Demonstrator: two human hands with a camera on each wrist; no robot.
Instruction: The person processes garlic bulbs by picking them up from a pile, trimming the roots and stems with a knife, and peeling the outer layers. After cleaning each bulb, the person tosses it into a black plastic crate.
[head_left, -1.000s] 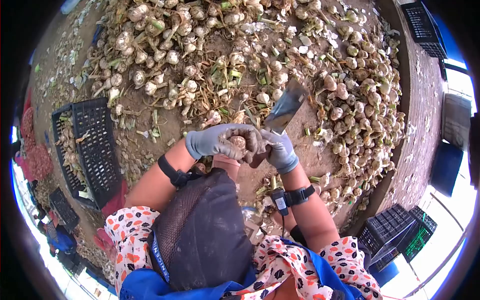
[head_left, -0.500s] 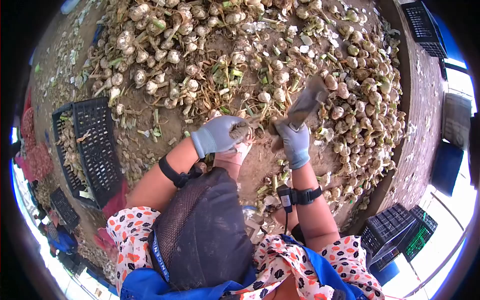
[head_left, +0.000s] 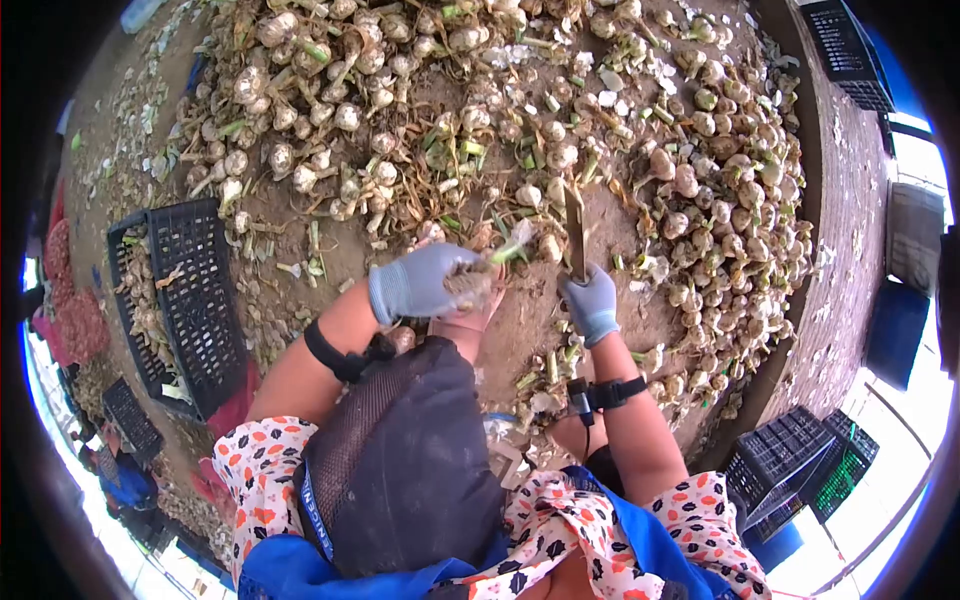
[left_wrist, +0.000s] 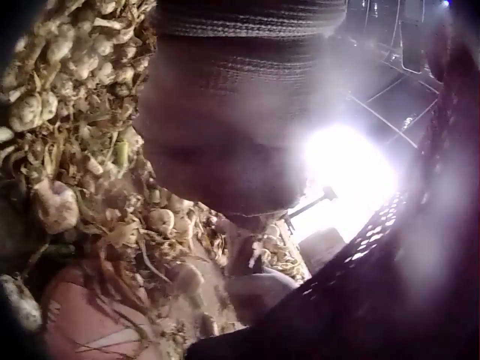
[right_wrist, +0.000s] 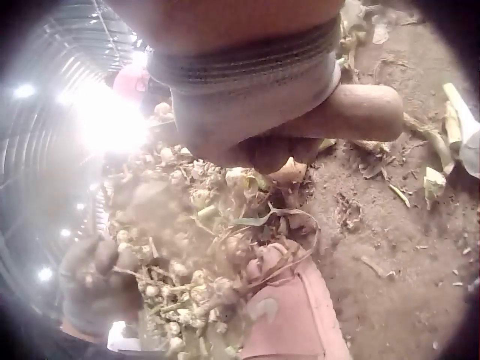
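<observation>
My gloved left hand (head_left: 425, 283) is curled around a garlic (head_left: 514, 243), whose blurred green-and-white stalk sticks out to the right past the fingers. Its bulb is hidden. To the right, my gloved right hand (head_left: 592, 302) grips a cleaver (head_left: 576, 232) with the blade pointing forward and seen nearly edge-on. The cleaver's wooden handle (right_wrist: 364, 112) pokes out of the fist in the right wrist view. A gap separates the two hands. Below the left hand is a pink shoe (right_wrist: 289, 319); the left glove (left_wrist: 225, 135) fills the middle of the left wrist view.
Stalked garlic (head_left: 340, 110) lies heaped ahead, and a pile of trimmed bulbs (head_left: 740, 200) lies on the right. A tipped black crate (head_left: 195, 300) stands at the left. More crates (head_left: 775, 460) are at the lower right, beyond a wooden board (head_left: 840, 230).
The hands were together around a garlic bulb; they have since moved apart. The cleaver swung right, then back, turning edge-on. A stalk now shows at the left fingers.
</observation>
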